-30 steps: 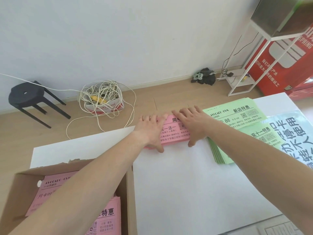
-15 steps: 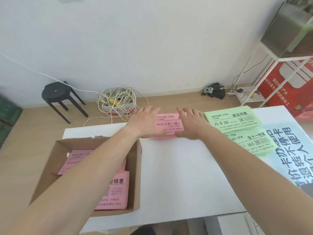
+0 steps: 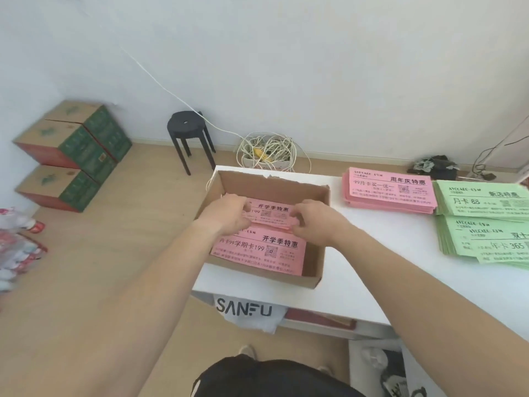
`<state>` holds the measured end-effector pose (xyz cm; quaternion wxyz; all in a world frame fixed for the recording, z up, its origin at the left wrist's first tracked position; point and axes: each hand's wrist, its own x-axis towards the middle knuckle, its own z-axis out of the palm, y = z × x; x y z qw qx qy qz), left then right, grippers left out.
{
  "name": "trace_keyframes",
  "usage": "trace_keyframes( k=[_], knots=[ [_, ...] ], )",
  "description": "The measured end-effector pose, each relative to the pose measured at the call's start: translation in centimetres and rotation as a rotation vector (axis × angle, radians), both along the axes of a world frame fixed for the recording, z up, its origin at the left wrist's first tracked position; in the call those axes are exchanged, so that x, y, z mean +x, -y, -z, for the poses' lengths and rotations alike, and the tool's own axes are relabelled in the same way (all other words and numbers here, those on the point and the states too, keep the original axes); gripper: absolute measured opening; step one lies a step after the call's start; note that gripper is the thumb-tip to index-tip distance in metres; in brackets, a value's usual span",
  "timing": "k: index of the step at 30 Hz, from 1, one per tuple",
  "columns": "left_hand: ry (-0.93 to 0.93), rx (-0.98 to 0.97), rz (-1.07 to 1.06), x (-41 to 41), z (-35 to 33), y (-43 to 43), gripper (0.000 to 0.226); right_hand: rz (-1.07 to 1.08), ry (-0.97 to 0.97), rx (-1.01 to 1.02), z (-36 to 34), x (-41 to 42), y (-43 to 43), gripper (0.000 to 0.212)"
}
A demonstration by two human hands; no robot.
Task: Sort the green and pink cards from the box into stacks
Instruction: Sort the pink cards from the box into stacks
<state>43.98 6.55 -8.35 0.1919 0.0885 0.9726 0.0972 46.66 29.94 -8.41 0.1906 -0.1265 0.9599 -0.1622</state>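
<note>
Pink cards (image 3: 273,209) lie in the open cardboard box (image 3: 272,184) at the centre of the frame, as a far bundle above a nearer pink sheet (image 3: 257,253) at the box's lower end. Both hands reach into the box. The left hand (image 3: 229,214) curls its fingers over the left end of the far bundle, and the right hand (image 3: 315,222) pinches its right end, so both grasp the same cards. The box sits on the left end of the white bench (image 3: 400,259).

To the right, apart from the box, a pink stack (image 3: 389,196) lies flat on the bench. Just beside it, at the right edge of the frame, lie an upper green stack (image 3: 481,200) and a lower green stack (image 3: 486,242) — the lower one fanned and untidy. A white bag (image 3: 246,309) printed SANFU hangs below the bench's near edge.

On the floor at upper centre stand a black stool (image 3: 187,128) and a coil of white cord (image 3: 266,151), and green-and-brown cartons (image 3: 71,150) are piled at the left.
</note>
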Motion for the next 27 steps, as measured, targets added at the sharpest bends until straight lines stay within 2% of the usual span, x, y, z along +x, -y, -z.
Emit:
trace_keyframes(
  k=[3,7,16,22,24,26,27],
  knots=[
    [0.071,0.009,0.001,0.6,2.4,2.5,0.061,0.133,0.100,0.104,2.5,0.4,3.0,0.052],
    [0.099,0.009,0.088,1.2,4.7,3.6,0.076,0.424,0.148,0.114,4.3,-0.6,6.1,0.050],
    [0.039,0.006,0.115,1.1,6.5,4.2,0.075,0.758,0.276,0.034,6.1,-3.9,9.3,0.064],
    [0.026,0.025,0.112,1.0,7.1,4.4,0.074,0.922,0.331,-0.020,7.4,-6.0,9.6,0.088],
    [0.025,0.030,0.114,0.9,7.1,4.4,0.074,0.933,0.280,-0.027,7.7,-6.3,9.2,0.072],
    [0.026,0.029,0.114,0.9,7.0,4.4,0.073,0.960,0.248,-0.109,7.3,-6.3,9.2,0.034],
    [0.027,0.026,0.114,1.0,7.0,4.4,0.073,0.977,0.252,-0.154,6.7,-6.3,9.3,0.023]
  ],
)
